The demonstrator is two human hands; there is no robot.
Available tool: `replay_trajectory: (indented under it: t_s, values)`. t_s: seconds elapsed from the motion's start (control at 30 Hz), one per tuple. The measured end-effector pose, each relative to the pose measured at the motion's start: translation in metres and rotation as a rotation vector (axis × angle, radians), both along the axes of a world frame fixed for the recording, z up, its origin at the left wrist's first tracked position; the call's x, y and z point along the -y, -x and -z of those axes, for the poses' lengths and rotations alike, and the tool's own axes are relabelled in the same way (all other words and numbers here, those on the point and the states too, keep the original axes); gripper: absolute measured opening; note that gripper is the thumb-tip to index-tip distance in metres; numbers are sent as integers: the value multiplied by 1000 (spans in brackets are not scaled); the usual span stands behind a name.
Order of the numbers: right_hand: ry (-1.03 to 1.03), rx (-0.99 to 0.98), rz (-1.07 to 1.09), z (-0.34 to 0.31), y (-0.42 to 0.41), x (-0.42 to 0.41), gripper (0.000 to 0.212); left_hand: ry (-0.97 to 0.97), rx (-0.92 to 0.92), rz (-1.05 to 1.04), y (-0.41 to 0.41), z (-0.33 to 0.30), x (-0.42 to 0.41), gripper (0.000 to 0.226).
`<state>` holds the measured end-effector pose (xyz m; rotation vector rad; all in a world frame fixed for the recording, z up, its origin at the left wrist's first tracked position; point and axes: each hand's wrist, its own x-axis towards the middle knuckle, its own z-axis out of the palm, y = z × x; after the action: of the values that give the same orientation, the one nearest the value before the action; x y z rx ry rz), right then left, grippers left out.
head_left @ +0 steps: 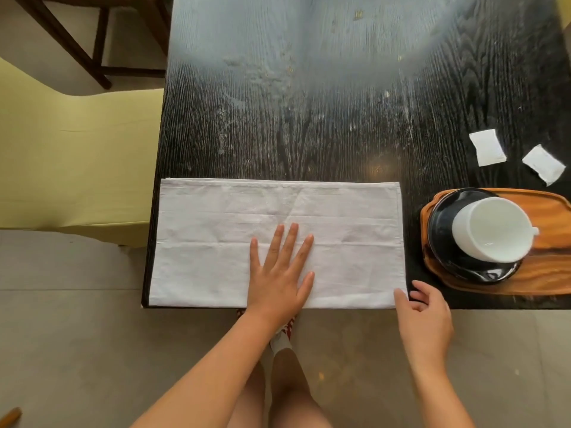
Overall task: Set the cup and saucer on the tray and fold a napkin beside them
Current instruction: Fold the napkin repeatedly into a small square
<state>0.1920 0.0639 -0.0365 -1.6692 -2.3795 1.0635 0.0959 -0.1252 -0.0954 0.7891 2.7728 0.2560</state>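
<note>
A white cloth napkin (pixel 216 230) lies as a long folded rectangle along the near edge of the dark table. My left hand (pixel 279 270) presses flat on its middle, fingers spread. My right hand (pixel 421 307) is at the napkin's near right corner, thumb on the cloth and fingers curled at the edge; whether it pinches the corner is unclear. To the right, a wooden tray (pixel 543 273) holds a black saucer (pixel 445 239) with a white cup (pixel 491 230) on it, the handle pointing right.
Two small white sachets (pixel 487 147) (pixel 543 164) lie on the black wooden table (pixel 309 118) beyond the tray. A pale green upholstered chair (pixel 71 156) stands at the left, and dark chair legs (pixel 77 41) farther back. My legs and a shoe show under the table edge.
</note>
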Motion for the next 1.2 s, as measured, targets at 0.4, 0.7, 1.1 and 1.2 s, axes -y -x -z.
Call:
replay_trajectory:
  t_s: [0.4, 0.7, 1.1, 1.2]
  values:
    - [240, -290, 22, -31, 17, 10, 10, -130, 66, -74, 2, -7, -3, 58]
    - [95, -326, -527, -54, 61, 73, 15, -711, 737, -539, 86, -102, -59, 34]
    - [114, -404, -910, -51, 107, 162, 17, -909, 632, -708, 125, -101, 73, 14]
    - [156, -379, -989, -43, 113, 183, 16, -899, 806, -830, 132, -88, 106, 14]
